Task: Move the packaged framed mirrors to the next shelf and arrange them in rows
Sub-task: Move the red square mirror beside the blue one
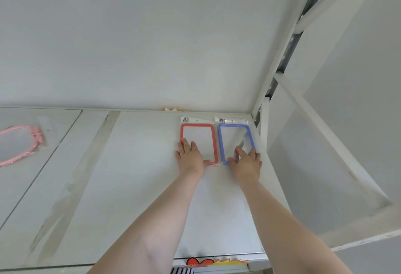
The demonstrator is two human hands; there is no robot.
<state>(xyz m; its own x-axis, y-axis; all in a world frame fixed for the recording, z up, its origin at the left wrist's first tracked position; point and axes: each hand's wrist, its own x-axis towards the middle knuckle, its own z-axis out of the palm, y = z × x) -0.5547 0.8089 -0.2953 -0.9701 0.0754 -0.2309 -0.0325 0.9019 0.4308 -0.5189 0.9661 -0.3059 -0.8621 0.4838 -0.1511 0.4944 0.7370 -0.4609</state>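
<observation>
Two packaged rectangular mirrors lie side by side at the back right corner of a white shelf [141,176]. The red-framed mirror [198,131] is on the left, the blue-framed mirror [235,131] on the right, both in clear bags with barcode labels at the far end. My left hand [189,155] lies on the near left corner of the red mirror, fingers spread flat. My right hand [246,161] touches the near edge of the blue mirror, fingers reaching over its frame. A pink oval mirror [19,144] with a bow, also bagged, lies on the neighbouring shelf section at far left.
A white back panel [152,45] rises behind the shelf. A metal upright [288,52] with holes and a white side panel [347,143] bound the right. A shelf seam [86,165] separates the left section. A red and yellow label strip [217,261] runs along the front edge.
</observation>
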